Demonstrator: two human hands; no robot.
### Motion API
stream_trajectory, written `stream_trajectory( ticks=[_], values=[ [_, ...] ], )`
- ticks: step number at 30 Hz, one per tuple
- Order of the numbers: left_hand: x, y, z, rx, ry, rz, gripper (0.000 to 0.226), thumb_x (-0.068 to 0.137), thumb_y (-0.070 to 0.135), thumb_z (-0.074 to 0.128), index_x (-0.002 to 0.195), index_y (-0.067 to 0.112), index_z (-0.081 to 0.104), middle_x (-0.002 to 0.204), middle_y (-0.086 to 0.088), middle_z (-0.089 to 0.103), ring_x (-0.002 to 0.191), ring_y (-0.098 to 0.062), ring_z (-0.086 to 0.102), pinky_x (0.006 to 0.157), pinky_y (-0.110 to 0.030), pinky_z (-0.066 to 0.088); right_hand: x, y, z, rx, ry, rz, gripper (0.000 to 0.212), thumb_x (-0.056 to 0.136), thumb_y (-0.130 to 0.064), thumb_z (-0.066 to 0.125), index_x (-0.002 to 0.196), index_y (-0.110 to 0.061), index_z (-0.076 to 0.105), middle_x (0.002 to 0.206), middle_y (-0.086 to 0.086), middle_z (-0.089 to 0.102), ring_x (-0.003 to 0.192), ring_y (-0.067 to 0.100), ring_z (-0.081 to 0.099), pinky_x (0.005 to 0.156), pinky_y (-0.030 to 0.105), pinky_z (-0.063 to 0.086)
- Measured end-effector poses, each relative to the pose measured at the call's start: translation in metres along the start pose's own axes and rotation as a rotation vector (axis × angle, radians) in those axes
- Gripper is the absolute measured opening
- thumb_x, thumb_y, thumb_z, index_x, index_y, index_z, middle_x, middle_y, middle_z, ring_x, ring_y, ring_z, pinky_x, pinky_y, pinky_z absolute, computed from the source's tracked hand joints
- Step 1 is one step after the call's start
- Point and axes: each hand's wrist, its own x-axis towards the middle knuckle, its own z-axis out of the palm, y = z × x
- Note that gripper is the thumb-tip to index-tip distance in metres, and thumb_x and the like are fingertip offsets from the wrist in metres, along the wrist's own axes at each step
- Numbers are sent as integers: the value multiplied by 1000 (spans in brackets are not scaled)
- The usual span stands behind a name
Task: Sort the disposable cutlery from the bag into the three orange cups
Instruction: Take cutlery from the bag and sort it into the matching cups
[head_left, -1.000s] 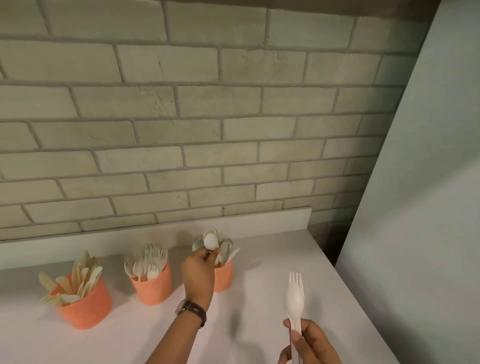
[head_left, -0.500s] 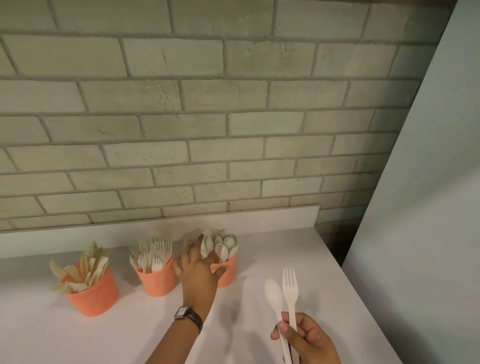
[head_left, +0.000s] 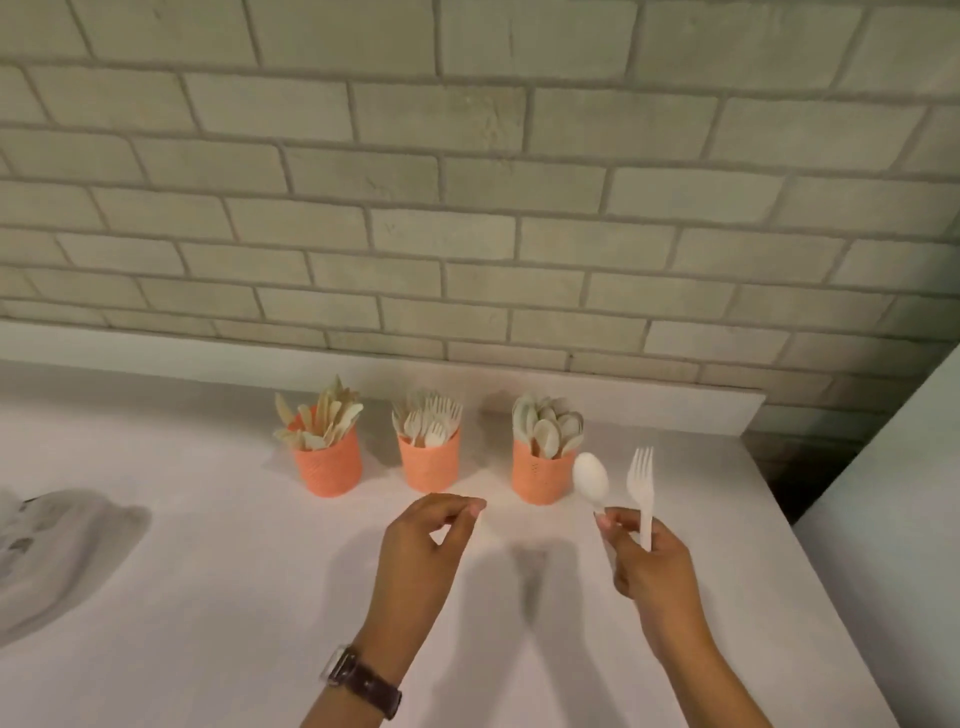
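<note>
At the far left edge the crumpled bag (head_left: 47, 551) lies on the white tabletop (head_left: 208, 597). Toward the far side three orange cups stand in a row: the knife cup (head_left: 327, 467), the fork cup (head_left: 428, 465) and the spoon cup (head_left: 537, 475), whose wall bears faint marks too small to read. My left hand (head_left: 426, 545), a watch (head_left: 363, 680) on its wrist, hovers in front of the fork cup, fingers curled toward the thumb, holding nothing. My right hand (head_left: 649, 566) grips a white spoon (head_left: 590, 478) and fork (head_left: 641, 483) upright, just right of the spoon cup.
</note>
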Motion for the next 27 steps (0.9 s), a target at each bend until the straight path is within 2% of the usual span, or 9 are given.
stream_trajectory(
  ticks=[3,5,8,10,14,16,19,23,27],
  values=[
    [-9,-3,-20,-28,35,-70,12,85,20,65,84,28,73,83,20,71,85,10,61,72,1,40,19,-14,13,-4,-28,-80,8,90,-11,58,82,-12,61,51,0,40,43,14,29,43,25,27],
    [-13,-6,-28,-56,55,-106,13,85,18,64,83,27,74,84,21,72,84,10,62,71,0,41,33,-20,21,-38,18,-190,13,90,-11,59,77,-14,59,58,1,50,45,15,35,44,26,32],
    [-18,-9,-38,-81,88,-159,17,85,18,64,80,30,74,86,25,71,81,6,64,72,-3,44,48,-23,36,-68,91,-348,4,88,-15,63,85,-12,65,70,0,61,58,10,51,57,23,41],
    [-20,-9,-42,-86,107,-186,16,86,19,63,80,30,73,86,25,71,80,5,64,73,-4,45,56,-21,44,-90,124,-405,4,87,-12,62,84,-11,64,67,-2,58,57,1,52,56,13,39],
    [-23,-9,-43,-66,131,-204,17,86,18,62,79,29,73,86,27,70,80,5,64,73,-4,45,69,-11,52,-225,120,-486,21,88,-11,61,68,-13,52,55,-5,45,50,3,43,50,14,32],
    [-24,-9,-41,-63,148,-220,17,86,17,63,77,28,73,85,27,70,78,6,63,73,-5,45,74,-7,54,-289,101,-518,16,87,-9,60,73,-14,55,61,-6,51,56,7,46,54,13,34],
    [-28,-8,-39,-40,150,-220,19,85,16,63,75,28,73,84,28,70,77,7,63,71,-4,44,81,-7,50,-249,133,-529,5,87,-8,61,89,-8,65,77,2,61,67,18,51,59,17,37],
    [-30,-9,-38,-18,167,-215,19,85,16,62,74,28,73,84,28,70,75,7,63,70,-3,44,90,-16,45,-141,200,-550,11,87,-12,62,82,-2,61,69,7,58,60,10,47,57,19,36],
    [-31,-8,-32,-44,164,-237,19,85,14,63,75,25,74,82,24,72,74,7,63,70,-4,45,88,-13,50,-201,147,-537,14,86,-10,62,75,-10,53,61,-9,50,54,2,50,52,9,36]
  ],
)
